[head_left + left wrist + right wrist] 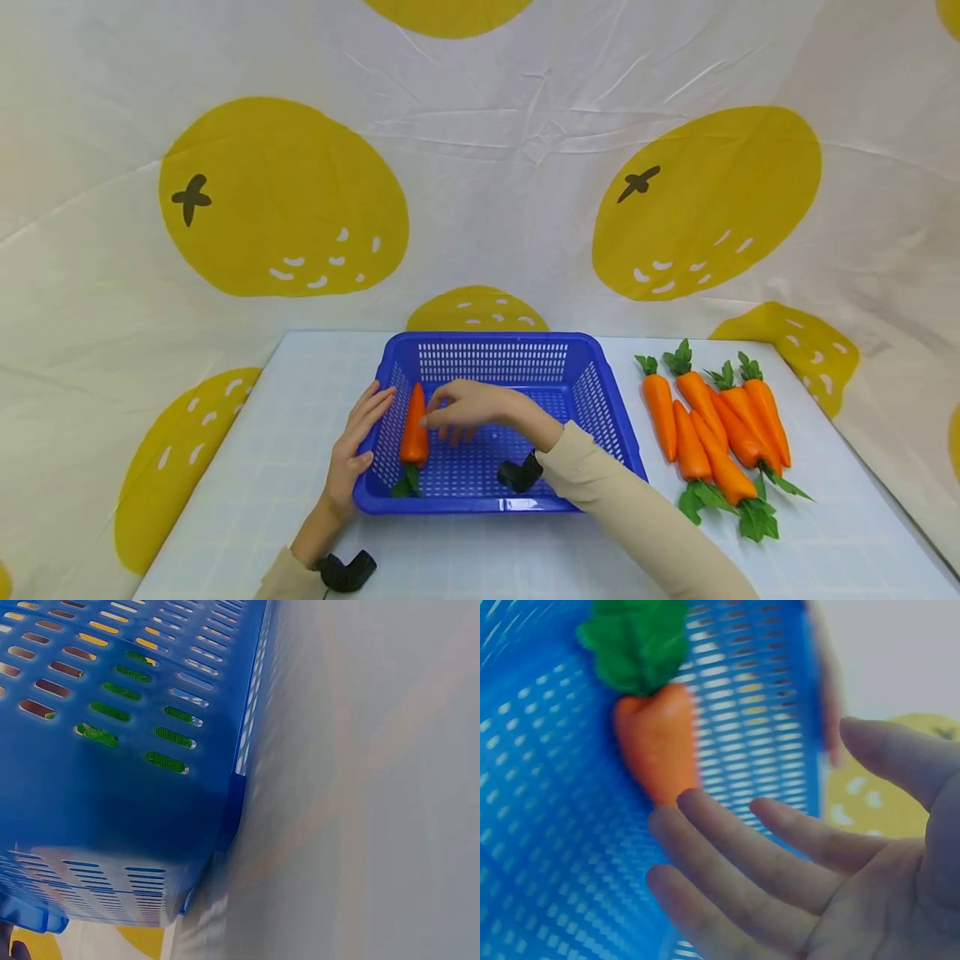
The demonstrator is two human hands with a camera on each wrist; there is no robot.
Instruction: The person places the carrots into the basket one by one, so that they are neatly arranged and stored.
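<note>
A blue plastic basket point(491, 505) with slotted walls stands at the middle of the table. Inside it, along the left wall, lies one orange carrot point(415, 429) with its green leaves toward the near side; the right wrist view shows the same carrot point(660, 742) closer. My left hand point(356, 446) rests on the basket's left rim with its fingers extended. Over the inside of the basket, just right of the carrot, my right hand point(468, 406) hovers with loosely spread fingers and nothing held. In the right wrist view its fingertips overlap the carrot's lower end.
Several more carrots point(693, 454) with leafy tops lie in a loose group on the table point(247, 467), right of the basket. Behind the table hangs a pale cloth point(495, 208) printed with big yellow fruit.
</note>
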